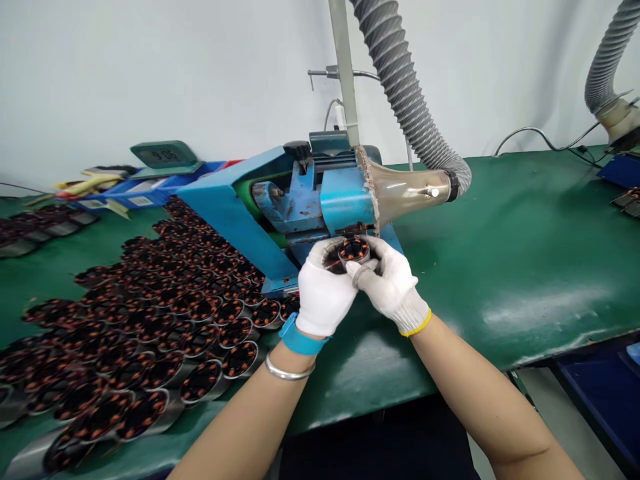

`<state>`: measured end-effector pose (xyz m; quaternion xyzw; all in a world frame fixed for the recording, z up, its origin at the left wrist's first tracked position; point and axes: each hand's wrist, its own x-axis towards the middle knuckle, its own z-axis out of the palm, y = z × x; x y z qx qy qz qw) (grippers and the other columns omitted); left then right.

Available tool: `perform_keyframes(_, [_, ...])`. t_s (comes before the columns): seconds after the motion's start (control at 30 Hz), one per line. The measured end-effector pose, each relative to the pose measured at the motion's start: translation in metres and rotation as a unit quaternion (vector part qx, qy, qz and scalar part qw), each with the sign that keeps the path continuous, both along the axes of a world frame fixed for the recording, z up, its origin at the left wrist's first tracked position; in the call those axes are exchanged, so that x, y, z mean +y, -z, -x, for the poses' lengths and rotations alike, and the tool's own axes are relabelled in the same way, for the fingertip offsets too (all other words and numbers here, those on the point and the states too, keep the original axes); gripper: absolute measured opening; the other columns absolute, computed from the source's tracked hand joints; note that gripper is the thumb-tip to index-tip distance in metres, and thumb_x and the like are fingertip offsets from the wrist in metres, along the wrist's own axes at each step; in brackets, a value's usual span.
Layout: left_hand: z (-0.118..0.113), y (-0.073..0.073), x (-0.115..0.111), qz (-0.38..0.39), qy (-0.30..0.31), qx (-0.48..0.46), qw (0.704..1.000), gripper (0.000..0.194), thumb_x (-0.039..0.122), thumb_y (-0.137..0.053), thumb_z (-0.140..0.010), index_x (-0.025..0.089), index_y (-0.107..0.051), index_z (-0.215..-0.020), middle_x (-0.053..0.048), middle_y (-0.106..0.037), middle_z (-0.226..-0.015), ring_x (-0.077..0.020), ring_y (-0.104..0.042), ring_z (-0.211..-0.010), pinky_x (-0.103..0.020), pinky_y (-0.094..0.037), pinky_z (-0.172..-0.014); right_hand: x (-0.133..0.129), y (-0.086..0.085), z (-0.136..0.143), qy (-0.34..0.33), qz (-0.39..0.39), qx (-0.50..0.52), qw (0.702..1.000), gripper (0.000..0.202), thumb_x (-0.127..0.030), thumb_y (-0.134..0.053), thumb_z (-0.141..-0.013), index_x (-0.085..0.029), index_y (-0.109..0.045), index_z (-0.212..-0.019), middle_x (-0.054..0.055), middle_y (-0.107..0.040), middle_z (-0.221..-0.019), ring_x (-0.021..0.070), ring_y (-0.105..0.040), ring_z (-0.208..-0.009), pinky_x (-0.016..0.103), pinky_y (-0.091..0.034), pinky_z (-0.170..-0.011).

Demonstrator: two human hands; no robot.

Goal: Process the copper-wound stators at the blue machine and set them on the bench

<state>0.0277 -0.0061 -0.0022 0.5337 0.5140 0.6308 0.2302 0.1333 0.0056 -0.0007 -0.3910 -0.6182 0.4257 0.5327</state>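
Observation:
A motor stator (354, 251) with copper windings and a dark inner bore is held between my two gloved hands, its open end facing me. My left hand (326, 290), in a white glove with a blue band at the wrist, grips its left side. From the right, my right hand (387, 277), in a white glove with a yellow cuff edge, has its fingers and thumb around it. The stator is right at the front of a blue belt-driven machine (347, 197); whether it touches the machine is hidden by my hands.
Many similar stators (200, 380) stand packed together on the green table (470, 267) at left. A grey ribbed hose (400, 73) joins a translucent funnel (407, 193) on the machine. Behind are a digital clock (165, 157) and a blue tray (150, 193). Another hose (607, 60) hangs far right.

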Motion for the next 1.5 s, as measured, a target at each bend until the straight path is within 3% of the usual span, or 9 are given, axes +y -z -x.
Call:
perform_keyframes(0.17, [0.008, 0.016, -0.013, -0.025, -0.012, 0.008, 1.0, 0.048, 0.021, -0.081, -0.056, 0.018, -0.06, -0.1, -0.004, -0.072, -0.095, -0.021, -0.069, -0.089, -0.037, -0.057, -0.085, -0.009, 0.005, -0.001, 0.009, -0.052, -0.066, 0.996, 0.053, -0.035, -0.073, -0.063, -0.017, -0.06, -0.111, 0.01, -0.064, -0.108, 0.0255, -0.062, -0.099, 0.041, -0.051, -0.091])
perform_keyframes(0.37, [0.01, 0.026, -0.015, -0.07, 0.027, 0.031, 0.997, 0.044, 0.018, -0.075, -0.065, 0.018, -0.057, -0.105, -0.007, -0.069, -0.1, -0.0203, -0.067, -0.092, -0.036, -0.056, -0.085, -0.012, 0.004, -0.006, 0.011, -0.088, -0.037, 0.995, 0.026, -0.034, -0.052, -0.088, -0.017, -0.064, -0.105, 0.009, -0.066, -0.101, 0.021, -0.063, -0.097, 0.036, -0.051, -0.089])
perform_keyframes(0.5, [0.011, 0.029, -0.012, -0.061, 0.015, 0.037, 0.997, 0.046, 0.019, -0.075, -0.065, 0.017, -0.058, -0.108, -0.008, -0.066, -0.104, -0.0221, -0.066, -0.097, -0.038, -0.054, -0.09, -0.013, 0.002, -0.004, 0.008, -0.081, -0.051, 0.995, 0.028, -0.033, -0.057, -0.084, -0.016, -0.064, -0.105, 0.009, -0.065, -0.102, 0.0222, -0.063, -0.097, 0.037, -0.051, -0.088])
perform_keyframes(0.63, [0.014, 0.024, -0.006, -0.03, 0.0, 0.029, 0.999, 0.043, 0.02, -0.079, -0.06, 0.016, -0.063, -0.1, -0.007, -0.068, -0.098, -0.0226, -0.066, -0.094, -0.038, -0.054, -0.089, -0.009, 0.003, 0.001, 0.011, -0.021, -0.09, 0.996, 0.046, -0.032, -0.068, -0.071, -0.017, -0.061, -0.113, 0.01, -0.065, -0.11, 0.0253, -0.061, -0.103, 0.041, -0.05, -0.093])
perform_keyframes(1.03, [0.003, -0.008, 0.008, 0.054, -0.055, 0.04, 0.996, 0.04, 0.021, -0.081, -0.054, 0.014, -0.067, -0.09, -0.008, -0.073, -0.087, -0.0243, -0.068, -0.083, -0.037, -0.055, -0.079, 0.009, -0.001, 0.009, -0.009, 0.049, 0.036, 0.998, 0.037, -0.034, -0.065, -0.077, -0.016, -0.063, -0.109, 0.004, -0.07, -0.089, 0.0199, -0.066, -0.084, 0.031, -0.055, -0.077])
perform_keyframes(1.17, [0.004, 0.0, 0.003, 0.034, -0.036, 0.038, 0.998, 0.041, 0.022, -0.08, -0.056, 0.015, -0.063, -0.093, -0.006, -0.071, -0.089, -0.0227, -0.067, -0.083, -0.037, -0.055, -0.08, 0.002, 0.0, 0.005, -0.002, 0.037, 0.016, 0.999, 0.041, -0.033, -0.067, -0.074, -0.015, -0.062, -0.111, 0.007, -0.069, -0.098, 0.0213, -0.065, -0.09, 0.034, -0.054, -0.083])
perform_keyframes(1.3, [0.011, 0.017, -0.009, -0.041, -0.004, 0.065, 0.997, 0.042, 0.023, -0.078, -0.059, 0.019, -0.057, -0.095, -0.004, -0.065, -0.091, -0.0204, -0.065, -0.085, -0.036, -0.054, -0.081, -0.011, -0.001, -0.002, -0.006, 0.012, -0.029, 0.999, 0.045, -0.034, -0.07, -0.069, -0.015, -0.063, -0.109, 0.009, -0.066, -0.105, 0.0235, -0.063, -0.095, 0.036, -0.053, -0.085])
perform_keyframes(1.4, [0.015, 0.025, -0.015, -0.073, 0.026, 0.093, 0.993, 0.039, 0.021, -0.074, -0.064, 0.02, -0.055, -0.098, -0.004, -0.062, -0.093, -0.0195, -0.065, -0.086, -0.035, -0.055, -0.08, -0.016, -0.003, -0.003, -0.014, 0.002, 0.012, 1.0, 0.029, -0.037, -0.062, -0.078, -0.016, -0.066, -0.098, 0.008, -0.067, -0.097, 0.0214, -0.064, -0.09, 0.033, -0.053, -0.081])
perform_keyframes(1.5, [0.014, 0.026, -0.017, -0.081, 0.041, 0.114, 0.989, 0.043, 0.022, -0.076, -0.064, 0.021, -0.054, -0.101, -0.006, -0.062, -0.103, -0.0208, -0.065, -0.095, -0.036, -0.054, -0.084, -0.014, -0.004, -0.003, 0.03, 0.041, 0.051, 0.997, 0.023, -0.037, -0.058, -0.081, -0.017, -0.067, -0.081, 0.004, -0.065, -0.077, 0.018, -0.062, -0.076, 0.03, -0.052, -0.07])
